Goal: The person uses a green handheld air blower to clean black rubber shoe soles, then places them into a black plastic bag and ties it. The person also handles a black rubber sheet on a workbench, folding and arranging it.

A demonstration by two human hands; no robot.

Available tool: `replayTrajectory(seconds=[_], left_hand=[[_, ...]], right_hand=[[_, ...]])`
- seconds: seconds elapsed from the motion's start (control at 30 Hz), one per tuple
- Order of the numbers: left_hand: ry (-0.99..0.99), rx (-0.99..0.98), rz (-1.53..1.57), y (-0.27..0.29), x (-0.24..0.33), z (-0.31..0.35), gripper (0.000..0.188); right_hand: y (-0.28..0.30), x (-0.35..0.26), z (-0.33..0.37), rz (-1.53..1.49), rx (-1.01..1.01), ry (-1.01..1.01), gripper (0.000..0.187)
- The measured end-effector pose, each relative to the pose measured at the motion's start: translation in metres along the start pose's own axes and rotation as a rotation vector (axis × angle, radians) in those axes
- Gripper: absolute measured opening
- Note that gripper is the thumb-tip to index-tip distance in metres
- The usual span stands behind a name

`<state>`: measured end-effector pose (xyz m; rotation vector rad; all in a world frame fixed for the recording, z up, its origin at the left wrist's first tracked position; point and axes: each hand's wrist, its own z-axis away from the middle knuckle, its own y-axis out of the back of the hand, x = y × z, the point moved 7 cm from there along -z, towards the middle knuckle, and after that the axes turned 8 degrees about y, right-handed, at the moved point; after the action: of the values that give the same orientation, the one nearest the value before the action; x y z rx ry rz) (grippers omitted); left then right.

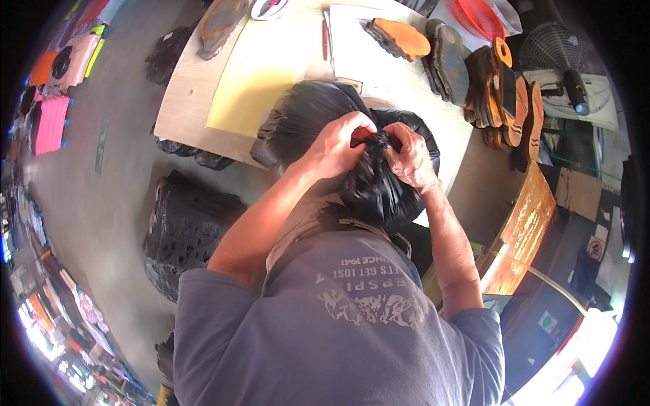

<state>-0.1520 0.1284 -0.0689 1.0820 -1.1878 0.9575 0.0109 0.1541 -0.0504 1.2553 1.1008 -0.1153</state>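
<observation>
A full black plastic bag rests at the near edge of the table, in front of my chest. Its neck is gathered into a twisted bunch between my two hands. My left hand is closed on the bunch from the left, thumb and forefinger pinching it. From the right, my right hand pinches the same plastic, its fingers curled. The hands are almost touching. What the bag contains is hidden.
A yellow sheet and white paper with a red pen lie on the wooden table. Stacked shoe-sole-shaped pieces stand at the far right near a fan. A black bundle sits on the floor at left.
</observation>
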Motion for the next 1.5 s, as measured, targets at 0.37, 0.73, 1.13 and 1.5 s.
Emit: replayTrajectory(seconds=[0.37, 0.73, 1.13, 1.5], left_hand=[[-0.214, 0.271, -0.195, -0.013, 0.009, 0.022, 0.036], [-0.391, 0.388, -0.196, -0.016, 0.006, 0.046, 0.046], [-0.376, 0.49, -0.355, -0.033, 0.012, 0.056, 0.016], [-0.254, 0.573, -0.343, -0.043, -0.002, 0.112, 0.051]], right_hand=[[-0.008, 0.005, 0.002, 0.351, 0.049, 0.151, 0.043], [-0.006, 0.024, -0.016, -0.17, -0.411, -0.408, 0.04], [0.0, 0.033, -0.045, 0.295, -0.12, 0.163, 0.028], [0.016, 0.01, -0.044, 0.196, -0.251, -0.229, 0.046]])
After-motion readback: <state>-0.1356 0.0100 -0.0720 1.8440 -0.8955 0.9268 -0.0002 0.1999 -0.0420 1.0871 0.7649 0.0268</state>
